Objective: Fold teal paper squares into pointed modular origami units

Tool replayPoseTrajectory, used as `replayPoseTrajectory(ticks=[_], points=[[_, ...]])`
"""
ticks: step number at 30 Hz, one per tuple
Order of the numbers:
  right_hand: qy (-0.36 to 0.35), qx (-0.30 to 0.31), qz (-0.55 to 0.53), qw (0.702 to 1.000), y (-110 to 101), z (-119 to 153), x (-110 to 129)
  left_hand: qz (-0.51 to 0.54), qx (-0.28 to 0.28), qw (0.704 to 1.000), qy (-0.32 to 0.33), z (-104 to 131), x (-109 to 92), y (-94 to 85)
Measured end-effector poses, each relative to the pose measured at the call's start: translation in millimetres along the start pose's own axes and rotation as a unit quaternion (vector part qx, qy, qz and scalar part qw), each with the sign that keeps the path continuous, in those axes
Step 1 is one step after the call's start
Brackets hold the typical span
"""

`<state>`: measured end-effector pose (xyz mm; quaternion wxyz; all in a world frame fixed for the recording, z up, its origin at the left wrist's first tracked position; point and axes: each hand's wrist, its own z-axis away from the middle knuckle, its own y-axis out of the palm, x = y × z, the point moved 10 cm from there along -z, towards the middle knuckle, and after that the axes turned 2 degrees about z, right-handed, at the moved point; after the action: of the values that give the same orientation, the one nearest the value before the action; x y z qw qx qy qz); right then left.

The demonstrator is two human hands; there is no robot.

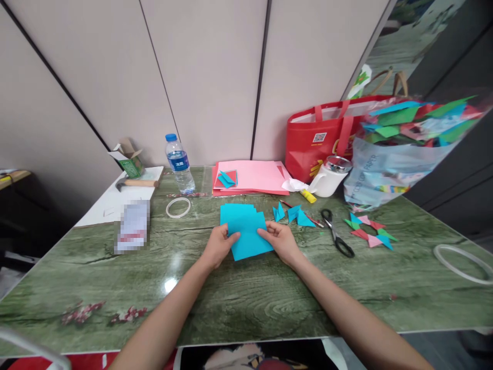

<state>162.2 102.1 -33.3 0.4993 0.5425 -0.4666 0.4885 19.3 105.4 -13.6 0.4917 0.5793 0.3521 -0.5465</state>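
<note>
Several overlapping sheets of blue paper (pixel 246 226) are held up in front of me over the table's middle. My left hand (pixel 221 242) pinches their left side, thumb on top. On the right side, my right hand (pixel 283 240) grips them the same way, its thumb lying on the paper. Just beyond my right hand lie folded blue paper pieces (pixel 299 215). A smaller folded blue piece (pixel 226 179) rests on the stack of pink paper (pixel 258 176) near the wall.
Black-handled scissors (pixel 338 234) and a ring of coloured folded paper (pixel 370 229) lie to the right. A white mug (pixel 328 177), a red bag (pixel 308 139) and a plastic bag (pixel 393 164) stand behind. Leftward are a water bottle (pixel 180 164), tape roll (pixel 178 207) and hammer (pixel 136 183).
</note>
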Motion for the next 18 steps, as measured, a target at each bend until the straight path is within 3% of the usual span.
replayPoseTrajectory(ticks=[3, 7, 13, 18], points=[[0.019, -0.005, -0.068, 0.997, -1.0, -1.5, -2.5, 0.102, 0.03, 0.993, -0.052, 0.6, 7.1, 6.2], [-0.039, -0.02, -0.056, 0.997, -9.6, -2.1, 15.7, 0.155, -0.01, 0.985, -0.078, -2.3, 8.6, -5.2], [-0.127, 0.097, 0.106, 0.981, 11.4, 7.5, 40.7, 0.144, -0.03, 0.986, -0.077, -4.0, 6.8, -12.3], [-0.161, 0.075, 0.201, 0.963, 17.1, 12.0, 49.8, 0.102, 0.04, 0.99, -0.094, 2.1, 8.6, 7.0]])
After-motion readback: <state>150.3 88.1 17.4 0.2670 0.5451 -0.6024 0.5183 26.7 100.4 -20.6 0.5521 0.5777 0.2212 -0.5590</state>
